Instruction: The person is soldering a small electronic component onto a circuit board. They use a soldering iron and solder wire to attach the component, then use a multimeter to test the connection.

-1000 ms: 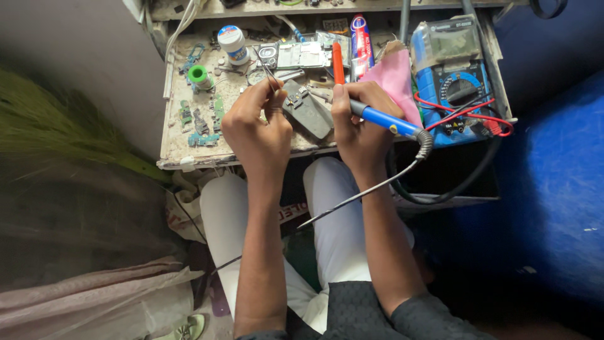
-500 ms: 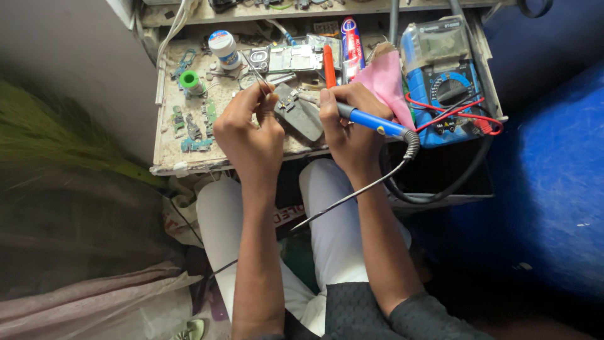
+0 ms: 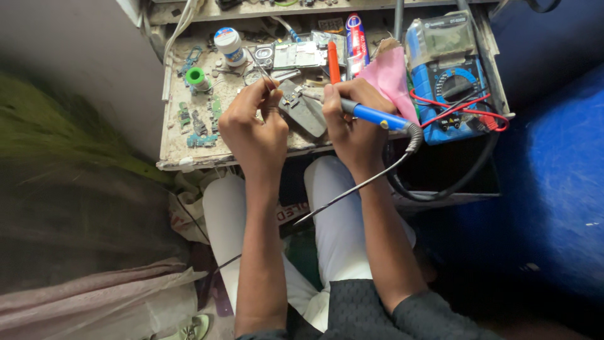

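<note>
Soldering a small circuit board (image 3: pixel 290 99) at the front edge of the worktable (image 3: pixel 173 141).
Your right hand (image 3: pixel 352 123) grips the blue-handled soldering iron (image 3: pixel 368 114), fingers closed round it; your left hand (image 3: pixel 255 123) pinches thin wire (image 3: pixel 263 72) above the board. Judged light, rigid, fragile: hold it by its edges.
</note>
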